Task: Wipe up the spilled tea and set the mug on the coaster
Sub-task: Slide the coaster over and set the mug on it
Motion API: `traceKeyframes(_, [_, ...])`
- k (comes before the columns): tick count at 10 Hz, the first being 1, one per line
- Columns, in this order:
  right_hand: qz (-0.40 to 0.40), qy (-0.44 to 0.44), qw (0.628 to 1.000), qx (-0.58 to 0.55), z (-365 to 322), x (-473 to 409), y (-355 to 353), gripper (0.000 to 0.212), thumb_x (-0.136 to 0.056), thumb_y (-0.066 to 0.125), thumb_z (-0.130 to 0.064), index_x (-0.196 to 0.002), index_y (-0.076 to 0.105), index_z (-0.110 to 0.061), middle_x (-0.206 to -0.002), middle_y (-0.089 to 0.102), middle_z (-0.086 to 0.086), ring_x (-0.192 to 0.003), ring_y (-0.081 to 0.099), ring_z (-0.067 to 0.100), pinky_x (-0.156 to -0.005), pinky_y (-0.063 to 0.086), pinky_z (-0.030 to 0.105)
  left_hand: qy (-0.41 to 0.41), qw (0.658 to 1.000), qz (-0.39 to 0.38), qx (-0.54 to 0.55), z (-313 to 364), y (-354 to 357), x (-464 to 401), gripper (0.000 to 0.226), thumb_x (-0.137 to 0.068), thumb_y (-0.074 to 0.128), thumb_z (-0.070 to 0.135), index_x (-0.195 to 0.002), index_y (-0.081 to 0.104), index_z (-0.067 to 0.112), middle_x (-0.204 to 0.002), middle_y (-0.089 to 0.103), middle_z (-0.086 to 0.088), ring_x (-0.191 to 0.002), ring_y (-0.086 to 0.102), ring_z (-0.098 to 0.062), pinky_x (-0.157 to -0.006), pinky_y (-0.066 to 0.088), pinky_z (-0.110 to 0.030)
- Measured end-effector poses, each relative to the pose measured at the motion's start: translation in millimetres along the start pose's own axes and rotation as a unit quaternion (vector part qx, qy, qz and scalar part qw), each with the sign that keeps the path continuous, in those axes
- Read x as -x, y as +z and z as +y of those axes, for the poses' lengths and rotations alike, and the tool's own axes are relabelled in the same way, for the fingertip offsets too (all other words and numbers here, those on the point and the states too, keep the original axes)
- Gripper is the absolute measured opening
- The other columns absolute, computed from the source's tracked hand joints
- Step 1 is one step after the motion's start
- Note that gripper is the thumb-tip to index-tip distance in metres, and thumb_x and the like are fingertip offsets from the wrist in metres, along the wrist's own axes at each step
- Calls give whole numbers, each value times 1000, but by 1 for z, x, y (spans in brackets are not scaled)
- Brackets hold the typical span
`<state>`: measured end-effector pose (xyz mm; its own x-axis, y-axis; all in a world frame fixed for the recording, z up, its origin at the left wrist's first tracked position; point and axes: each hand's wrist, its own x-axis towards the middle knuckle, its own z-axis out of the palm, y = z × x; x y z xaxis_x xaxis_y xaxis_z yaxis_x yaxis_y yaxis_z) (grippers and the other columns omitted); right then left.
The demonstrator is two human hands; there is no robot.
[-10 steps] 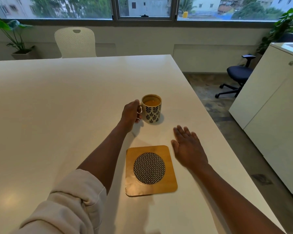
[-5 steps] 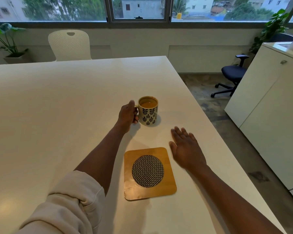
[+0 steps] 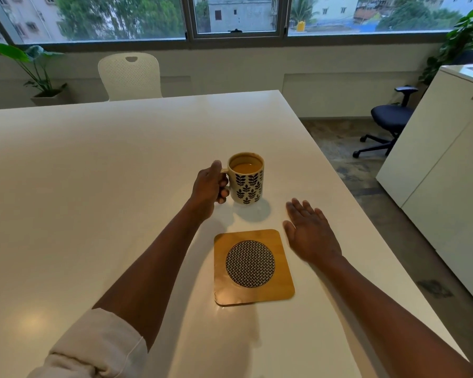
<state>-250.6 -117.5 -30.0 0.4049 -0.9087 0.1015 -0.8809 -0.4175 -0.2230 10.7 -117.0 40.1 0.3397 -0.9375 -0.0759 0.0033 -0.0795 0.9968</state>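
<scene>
A cream mug point(image 3: 247, 186) with a dark leaf pattern holds brown tea. My left hand point(image 3: 209, 188) is closed around its handle, and the mug hangs slightly above the white table point(image 3: 93, 186), with its shadow just below it. A square wooden coaster point(image 3: 253, 267) with a round woven inset lies nearer to me than the mug. My right hand point(image 3: 310, 233) lies flat with fingers spread on the table, just right of the coaster. No spilled tea or cloth shows in this view.
The table's right edge point(image 3: 347, 192) runs close beside my right hand. A white chair point(image 3: 130, 76) stands at the far side. A white cabinet point(image 3: 448, 165) and a dark office chair point(image 3: 385, 124) stand to the right on the floor.
My left hand has raised the mug a little off the table and brought it slightly nearer. My right hand has stayed flat beside the coaster.
</scene>
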Motion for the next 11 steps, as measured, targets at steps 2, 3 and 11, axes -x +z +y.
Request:
traceKeyframes(2, [-2, 1, 1000, 8, -1, 1, -1, 58, -102, 24, -43, -155, 21, -19, -163, 20, 1, -151, 13, 20, -122, 12, 40, 7, 1000, 2, 5, 1, -9, 53, 50, -104, 35, 43, -64, 49, 16, -50, 48, 3, -43, 44, -11, -40, 36, -22])
traceKeyframes(3, [-5, -1, 1000, 8, -2, 1, -2, 58, -102, 24, -43, -155, 21, -18, -163, 19, 2, -151, 14, 21, -122, 13, 41, 4, 1000, 3, 11, -4, -11, 78, 51, -103, 37, 44, -60, 49, 18, -50, 48, 2, -43, 44, -11, -40, 35, -22])
traceKeyframes(11, [-6, -7, 1000, -16, -2, 2, -1, 60, -101, 22, -42, -155, 20, -16, -163, 18, 3, -151, 13, 22, -123, 12, 43, -2, 1000, 4, -15, -48, -11, 158, 58, -102, 35, 49, -55, 51, 20, -47, 49, -2, -41, 44, -15, -40, 36, -24])
